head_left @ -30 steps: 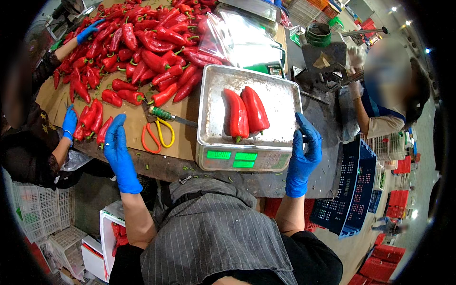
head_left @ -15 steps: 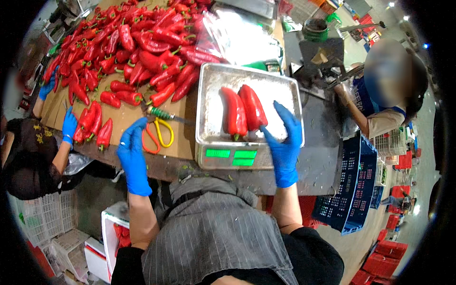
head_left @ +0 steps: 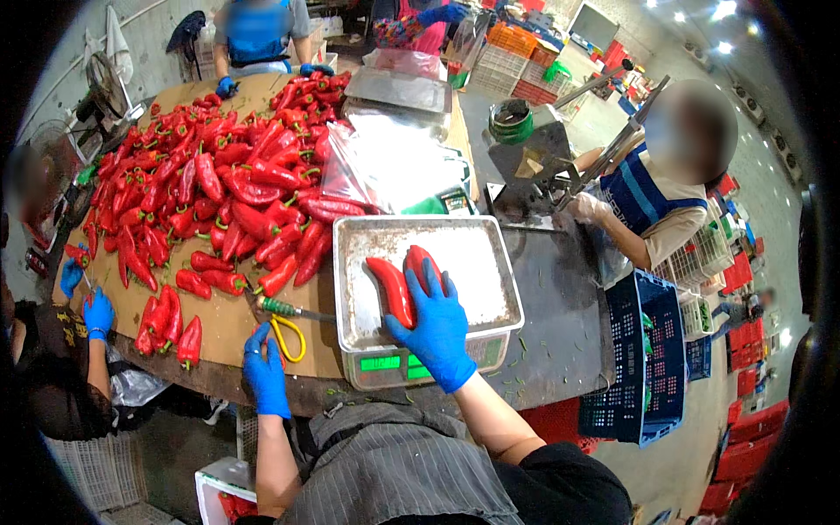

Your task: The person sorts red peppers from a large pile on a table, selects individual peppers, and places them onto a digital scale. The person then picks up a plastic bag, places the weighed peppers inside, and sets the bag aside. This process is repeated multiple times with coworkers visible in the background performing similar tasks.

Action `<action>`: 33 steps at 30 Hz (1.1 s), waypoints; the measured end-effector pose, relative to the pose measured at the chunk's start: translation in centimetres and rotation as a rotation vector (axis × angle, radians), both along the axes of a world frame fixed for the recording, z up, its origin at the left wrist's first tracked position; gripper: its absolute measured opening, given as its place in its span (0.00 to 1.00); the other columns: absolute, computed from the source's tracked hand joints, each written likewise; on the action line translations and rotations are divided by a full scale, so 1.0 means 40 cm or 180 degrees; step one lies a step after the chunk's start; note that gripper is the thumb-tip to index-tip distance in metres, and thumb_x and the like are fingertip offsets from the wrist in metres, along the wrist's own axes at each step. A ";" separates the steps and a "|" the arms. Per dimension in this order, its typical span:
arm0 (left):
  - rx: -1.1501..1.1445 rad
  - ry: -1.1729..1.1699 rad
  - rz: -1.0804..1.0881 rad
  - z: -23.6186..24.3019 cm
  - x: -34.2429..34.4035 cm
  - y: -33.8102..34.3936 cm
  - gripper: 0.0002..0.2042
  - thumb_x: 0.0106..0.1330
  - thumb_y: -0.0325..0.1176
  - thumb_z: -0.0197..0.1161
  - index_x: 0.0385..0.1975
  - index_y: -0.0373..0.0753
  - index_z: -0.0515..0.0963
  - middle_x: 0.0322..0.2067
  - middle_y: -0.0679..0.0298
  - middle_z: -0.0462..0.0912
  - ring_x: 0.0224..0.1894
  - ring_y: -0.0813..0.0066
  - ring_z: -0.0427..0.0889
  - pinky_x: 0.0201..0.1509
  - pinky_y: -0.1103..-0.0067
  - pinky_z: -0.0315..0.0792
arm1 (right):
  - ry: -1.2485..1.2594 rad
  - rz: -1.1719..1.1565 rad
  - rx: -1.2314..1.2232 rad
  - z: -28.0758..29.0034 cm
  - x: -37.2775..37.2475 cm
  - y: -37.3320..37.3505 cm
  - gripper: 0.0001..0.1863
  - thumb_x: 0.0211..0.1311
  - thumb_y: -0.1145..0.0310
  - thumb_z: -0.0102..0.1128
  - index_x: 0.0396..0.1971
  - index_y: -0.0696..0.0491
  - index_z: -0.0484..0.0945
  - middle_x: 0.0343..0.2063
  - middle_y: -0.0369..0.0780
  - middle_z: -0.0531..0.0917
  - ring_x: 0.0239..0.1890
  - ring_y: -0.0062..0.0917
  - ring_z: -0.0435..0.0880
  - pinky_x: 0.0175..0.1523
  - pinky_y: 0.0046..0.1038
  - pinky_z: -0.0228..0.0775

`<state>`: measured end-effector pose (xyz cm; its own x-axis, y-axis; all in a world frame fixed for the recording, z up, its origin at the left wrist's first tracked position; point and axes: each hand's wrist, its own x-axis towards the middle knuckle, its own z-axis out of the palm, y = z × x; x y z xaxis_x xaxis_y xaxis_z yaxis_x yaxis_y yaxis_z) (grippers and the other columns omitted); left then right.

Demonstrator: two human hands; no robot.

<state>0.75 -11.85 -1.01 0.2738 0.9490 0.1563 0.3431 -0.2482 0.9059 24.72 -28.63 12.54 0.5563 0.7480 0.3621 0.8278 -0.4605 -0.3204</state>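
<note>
On the metal weighing scale lie two long red peppers: the left red pepper in full view, the right red pepper partly covered by my right hand. That blue-gloved hand is open, fingers spread over the right pepper and thumb beside the left one's lower end. My left hand, also gloved in blue, is at the table's near edge, left of the scale. Its fingers are curled together by the scissors with yellow and orange handles; whether they grip anything is hidden. A green-handled tool lies above the scissors.
A big heap of red peppers covers the cardboard on the left. Plastic bags lie behind the scale. Co-workers are at the left, far side and right, the right one by a metal device. A blue crate stands right.
My right hand has moved left from the scale's right side onto the right pepper. My left hand has come down beside the scissors' orange handle. The view has tilted up, showing more of the room.
</note>
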 end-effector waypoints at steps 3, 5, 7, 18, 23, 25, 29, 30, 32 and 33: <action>0.0305 0.0017 0.0236 -0.009 0.009 -0.010 0.11 0.63 0.25 0.53 0.43 0.30 0.75 0.44 0.52 0.77 0.50 0.62 0.75 0.56 0.72 0.67 | 0.0022 0.0000 -0.0052 0.002 -0.007 -0.012 0.35 0.43 0.53 0.63 0.54 0.53 0.70 0.60 0.50 0.63 0.55 0.60 0.64 0.52 0.46 0.68; 0.0433 0.0099 0.0258 -0.037 0.008 -0.015 0.10 0.62 0.24 0.53 0.42 0.31 0.76 0.43 0.52 0.78 0.48 0.60 0.76 0.54 0.71 0.68 | -0.0036 -0.0013 -0.0045 0.000 -0.009 -0.014 0.35 0.43 0.53 0.63 0.54 0.53 0.70 0.60 0.50 0.62 0.56 0.59 0.64 0.52 0.47 0.67; 0.1366 0.0600 0.0179 -0.049 0.007 -0.019 0.09 0.58 0.22 0.55 0.38 0.32 0.77 0.40 0.52 0.79 0.43 0.56 0.78 0.50 0.69 0.70 | -0.0005 -0.0052 -0.0171 0.001 -0.011 -0.014 0.38 0.43 0.50 0.64 0.56 0.52 0.68 0.61 0.51 0.61 0.58 0.59 0.62 0.54 0.47 0.64; 0.1493 0.0547 0.0213 -0.012 0.014 -0.018 0.05 0.55 0.22 0.56 0.30 0.33 0.78 0.33 0.51 0.79 0.38 0.54 0.78 0.45 0.67 0.71 | 0.1106 0.0408 0.1106 -0.019 0.288 0.134 0.40 0.51 0.61 0.66 0.63 0.53 0.57 0.61 0.51 0.61 0.63 0.40 0.60 0.64 0.34 0.56; 0.1306 0.0453 0.0174 -0.031 0.009 -0.004 0.05 0.56 0.23 0.55 0.29 0.33 0.78 0.31 0.53 0.80 0.37 0.55 0.78 0.44 0.68 0.71 | 0.2599 0.0292 0.0977 -0.118 0.501 0.352 0.48 0.46 0.53 0.70 0.62 0.61 0.55 0.60 0.52 0.62 0.62 0.42 0.62 0.63 0.32 0.57; 0.1317 0.0410 0.0162 -0.030 0.008 -0.004 0.05 0.56 0.23 0.55 0.28 0.33 0.78 0.31 0.53 0.80 0.36 0.56 0.78 0.43 0.68 0.71 | 0.2255 0.0037 0.0817 -0.178 0.575 0.413 0.54 0.41 0.48 0.71 0.62 0.64 0.53 0.60 0.54 0.60 0.63 0.43 0.60 0.64 0.33 0.56; 0.1321 0.0382 0.0237 -0.018 0.011 -0.010 0.05 0.55 0.22 0.55 0.28 0.34 0.79 0.30 0.54 0.80 0.35 0.56 0.78 0.41 0.68 0.72 | 0.1554 -0.0719 -0.0176 -0.216 0.620 0.493 0.61 0.34 0.43 0.72 0.62 0.65 0.50 0.60 0.56 0.60 0.62 0.45 0.60 0.63 0.35 0.57; 0.1313 0.0391 0.0259 -0.015 0.011 -0.010 0.05 0.55 0.22 0.55 0.28 0.34 0.79 0.30 0.54 0.80 0.35 0.56 0.78 0.41 0.68 0.72 | 0.1316 -0.0897 -0.0610 -0.211 0.615 0.498 0.59 0.34 0.45 0.73 0.61 0.66 0.51 0.58 0.55 0.64 0.60 0.45 0.64 0.62 0.35 0.59; 0.1369 0.0432 0.0238 -0.028 0.006 -0.006 0.05 0.55 0.21 0.55 0.28 0.34 0.78 0.30 0.54 0.80 0.35 0.56 0.78 0.41 0.69 0.72 | 0.0790 -0.0869 -0.1008 -0.204 0.603 0.504 0.47 0.33 0.45 0.73 0.51 0.62 0.68 0.52 0.55 0.71 0.52 0.46 0.72 0.56 0.36 0.66; 0.1398 0.0452 0.0223 -0.033 0.004 -0.005 0.05 0.55 0.21 0.55 0.28 0.34 0.78 0.30 0.54 0.80 0.35 0.56 0.78 0.41 0.69 0.72 | 0.0764 -0.0769 -0.1183 -0.189 0.604 0.509 0.43 0.33 0.46 0.73 0.47 0.60 0.72 0.50 0.54 0.73 0.50 0.46 0.74 0.54 0.35 0.68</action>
<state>0.90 -12.04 -2.34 0.2593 0.8183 0.5130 0.4856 -0.5696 0.6631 48.90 -8.26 4.97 0.7643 0.6417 -0.0636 0.6066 -0.7490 -0.2664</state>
